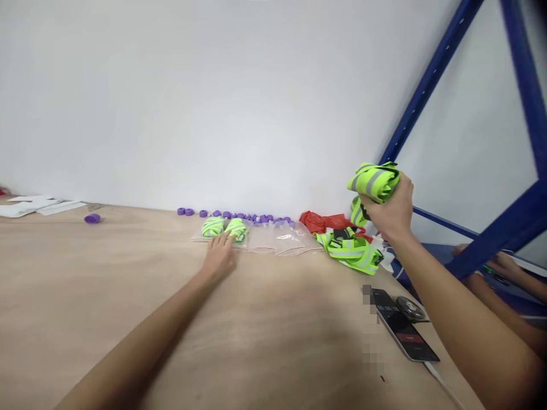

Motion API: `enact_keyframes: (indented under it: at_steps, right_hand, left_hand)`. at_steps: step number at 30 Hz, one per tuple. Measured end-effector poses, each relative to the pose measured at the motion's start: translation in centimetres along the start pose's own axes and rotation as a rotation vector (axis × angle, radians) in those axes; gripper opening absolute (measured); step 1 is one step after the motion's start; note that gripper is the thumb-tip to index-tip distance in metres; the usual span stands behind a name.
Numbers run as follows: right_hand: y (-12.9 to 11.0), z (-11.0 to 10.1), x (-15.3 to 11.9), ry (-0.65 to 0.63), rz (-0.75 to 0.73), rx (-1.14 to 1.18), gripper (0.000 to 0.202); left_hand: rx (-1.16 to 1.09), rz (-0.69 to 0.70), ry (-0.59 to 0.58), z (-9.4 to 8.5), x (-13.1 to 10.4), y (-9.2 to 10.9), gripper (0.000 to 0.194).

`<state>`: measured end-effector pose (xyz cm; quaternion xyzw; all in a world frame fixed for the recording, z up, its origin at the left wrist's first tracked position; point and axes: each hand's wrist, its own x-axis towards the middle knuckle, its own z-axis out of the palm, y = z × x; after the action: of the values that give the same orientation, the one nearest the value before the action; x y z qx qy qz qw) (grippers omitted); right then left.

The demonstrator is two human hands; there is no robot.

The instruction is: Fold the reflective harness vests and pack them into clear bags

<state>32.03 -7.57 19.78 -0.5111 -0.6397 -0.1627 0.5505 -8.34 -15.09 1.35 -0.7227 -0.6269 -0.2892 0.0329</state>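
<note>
My right hand [395, 208] is raised at the right, its fingers wrapped round a folded yellow-green reflective strap bundle [374, 181]; more strap hangs just below it. My left hand [220, 256] lies flat with its fingers apart, fingertips at the near edge of a bagged strap bundle [237, 229]. Beside that one, to the left, is another bagged strap bundle [212, 227]. Flat clear bags [284, 236] lie to the right of them. A loose heap of the same strap [352, 253] rests on the table below my right hand.
Small purple caps [260, 218] line the wall, and one purple cup [92, 218] stands at the left. Red plastic [318, 221] lies behind the straps. A phone [404, 327] with a cable is at the right, near a blue metal frame [491, 228]. Another person's hands [506, 266] show beyond.
</note>
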Motion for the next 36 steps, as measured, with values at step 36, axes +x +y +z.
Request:
enact_keyframes:
  at_steps: [36]
  right_hand:
    - [-2.2,-0.4,-17.2,-0.674,0.139,0.430,0.029]
  left_hand:
    - [-0.547,-0.147,-0.105,-13.0,14.0,1.7,0.034]
